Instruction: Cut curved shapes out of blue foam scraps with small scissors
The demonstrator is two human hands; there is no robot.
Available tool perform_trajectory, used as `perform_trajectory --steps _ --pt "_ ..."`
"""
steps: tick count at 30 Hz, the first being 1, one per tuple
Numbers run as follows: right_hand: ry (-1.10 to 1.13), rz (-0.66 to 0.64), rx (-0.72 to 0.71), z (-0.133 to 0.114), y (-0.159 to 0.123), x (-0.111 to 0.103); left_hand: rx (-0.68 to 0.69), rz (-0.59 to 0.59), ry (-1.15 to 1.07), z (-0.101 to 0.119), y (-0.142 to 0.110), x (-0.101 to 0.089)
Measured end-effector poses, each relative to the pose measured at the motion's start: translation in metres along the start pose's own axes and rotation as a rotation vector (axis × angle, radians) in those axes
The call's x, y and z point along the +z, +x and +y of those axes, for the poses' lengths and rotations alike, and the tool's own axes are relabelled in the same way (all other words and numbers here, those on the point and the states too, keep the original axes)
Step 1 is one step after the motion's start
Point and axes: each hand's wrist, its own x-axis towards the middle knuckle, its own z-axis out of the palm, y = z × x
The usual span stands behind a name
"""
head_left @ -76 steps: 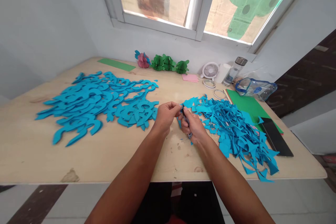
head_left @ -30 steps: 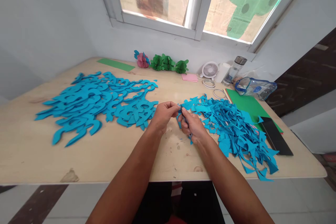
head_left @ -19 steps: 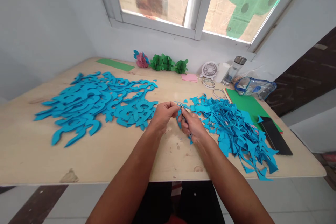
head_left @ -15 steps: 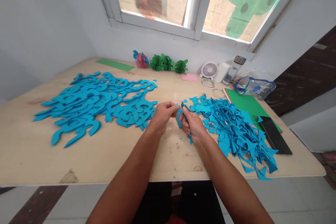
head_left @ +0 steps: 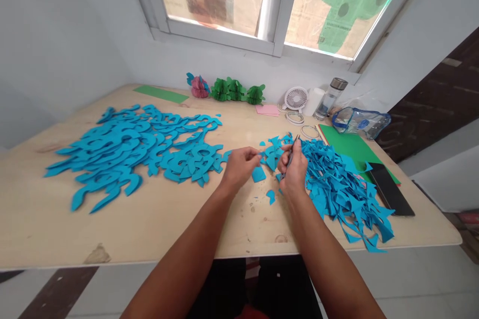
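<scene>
Scissors [head_left: 290, 157] sit in the right hand [head_left: 295, 168], its fingers clamped around them, their tips pointing far; the left hand [head_left: 241, 165] is apart, to the left, fingertips together with blue paper [head_left: 262, 154] at them, whether pinched I cannot tell; blue cutouts [head_left: 119, 140] lie heaped on the table [head_left: 168, 227] at left, scraps [head_left: 339, 182] at right; fan [head_left: 296, 98] and bottle [head_left: 330, 100] stand far right

"There's the right hand [head_left: 294, 162], hiding part of the dark tool [head_left: 290, 157] in its grip!"

"Over at the left hand [head_left: 242, 165], anything pinched is too small to tell."

"Blue scraps [head_left: 337, 184] bury part of the green sheets [head_left: 348, 145]."

"The blue badge [head_left: 362, 123] on the clear pouch [head_left: 342, 120]? Too blurred to read!"

"Up top, the window [head_left: 281, 10] runs clean out of view."
</scene>
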Motion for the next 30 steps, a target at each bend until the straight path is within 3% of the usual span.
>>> perform_trajectory --steps 3,7,10,12,15,19,30 --pt "-0.009 0.033 -0.089 -0.003 0.001 -0.001 0.085 -0.116 0.190 -0.006 0.000 0.006" --pt "-0.102 -0.006 -0.062 0.001 0.004 -0.003 0.078 0.023 0.424 -0.006 0.000 0.005" --pt "-0.329 -0.083 -0.038 0.007 0.013 -0.009 0.086 -0.011 0.550 -0.005 0.000 0.004" --pt "-0.600 -0.126 -0.107 0.010 0.020 -0.014 0.089 -0.046 0.603 -0.004 -0.001 0.005" --pt "-1.034 -0.169 -0.211 0.011 0.026 -0.021 0.061 -0.067 0.643 -0.003 -0.001 0.006" --pt "-1.418 -0.260 -0.190 0.010 0.022 -0.022 0.026 -0.113 0.658 -0.002 0.000 0.005" --pt "-1.700 -0.389 -0.178 0.010 0.011 -0.022 0.062 -0.114 0.518 -0.009 0.001 0.003"
